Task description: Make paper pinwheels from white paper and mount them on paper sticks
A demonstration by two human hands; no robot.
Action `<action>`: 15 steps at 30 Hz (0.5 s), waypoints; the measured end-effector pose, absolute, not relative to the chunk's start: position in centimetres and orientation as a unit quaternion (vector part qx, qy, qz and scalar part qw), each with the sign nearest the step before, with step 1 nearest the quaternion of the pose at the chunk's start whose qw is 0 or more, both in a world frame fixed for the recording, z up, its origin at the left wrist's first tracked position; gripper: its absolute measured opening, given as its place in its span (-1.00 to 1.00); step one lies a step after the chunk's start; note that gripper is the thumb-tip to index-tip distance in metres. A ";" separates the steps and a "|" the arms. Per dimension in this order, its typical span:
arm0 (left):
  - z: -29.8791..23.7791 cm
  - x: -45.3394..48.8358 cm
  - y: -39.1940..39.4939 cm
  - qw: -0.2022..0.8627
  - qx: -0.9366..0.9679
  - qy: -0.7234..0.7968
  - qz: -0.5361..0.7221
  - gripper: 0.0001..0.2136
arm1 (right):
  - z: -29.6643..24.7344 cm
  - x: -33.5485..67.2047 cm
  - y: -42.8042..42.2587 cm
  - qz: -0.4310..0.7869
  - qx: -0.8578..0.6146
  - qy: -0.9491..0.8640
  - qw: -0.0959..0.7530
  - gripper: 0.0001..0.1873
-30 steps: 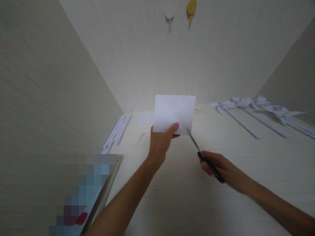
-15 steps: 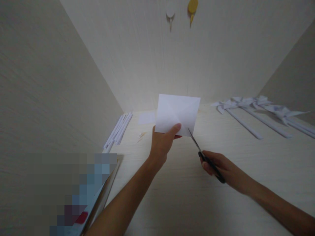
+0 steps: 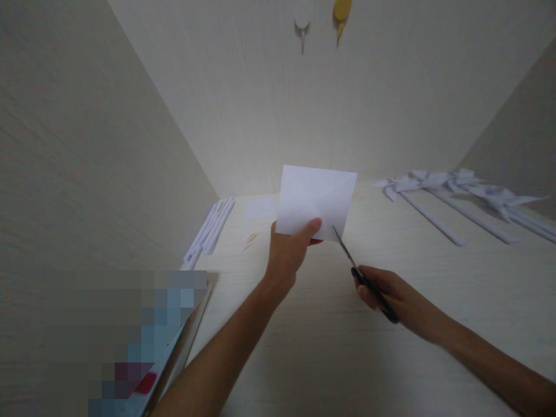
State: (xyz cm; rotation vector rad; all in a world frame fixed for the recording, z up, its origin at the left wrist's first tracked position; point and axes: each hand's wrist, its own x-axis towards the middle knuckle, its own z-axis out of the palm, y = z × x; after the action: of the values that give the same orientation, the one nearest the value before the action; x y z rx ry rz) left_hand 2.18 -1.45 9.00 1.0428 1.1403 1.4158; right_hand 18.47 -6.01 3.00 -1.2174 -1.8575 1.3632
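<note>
My left hand (image 3: 290, 252) pinches the lower edge of a white sheet of paper (image 3: 319, 198) with diagonal creases and holds it upright above the pale wooden desk (image 3: 330, 347). My right hand (image 3: 393, 296) grips black-handled scissors (image 3: 359, 272). Their blades point up and left, and the tip meets the paper's lower right edge.
Several rolled white paper sticks (image 3: 209, 230) lie at the left by the wall. Finished white paper pinwheels on sticks (image 3: 456, 197) lie at the right. A small paper scrap (image 3: 259, 207) lies behind the sheet. Two hooks (image 3: 321, 20) hang on the back wall. A book corner (image 3: 174, 353) sits at lower left.
The paper and my left hand have shifted slightly to the right. The scissors stay at the paper's lower right edge.
</note>
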 end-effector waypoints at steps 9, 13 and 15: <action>9.0 2.2 -1.4 0.498 0.430 0.469 0.589 -0.79 | 3.1 18.5 -6.1 0.487 -0.464 -0.692 0.263 -0.66; 9.0 2.2 -1.5 0.497 0.429 0.467 0.592 -0.80 | 3.0 18.5 -6.1 0.489 -0.468 -0.689 0.258 -0.67; 9.0 2.2 -1.5 0.497 0.430 0.467 0.592 -0.80 | 2.9 18.5 -6.0 0.491 -0.467 -0.689 0.257 -0.68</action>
State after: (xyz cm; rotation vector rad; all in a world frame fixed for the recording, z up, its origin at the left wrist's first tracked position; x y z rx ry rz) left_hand 2.22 -1.47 9.00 1.0404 1.1305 1.4322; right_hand 18.49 -6.05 2.95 -1.2664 -1.8699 1.3315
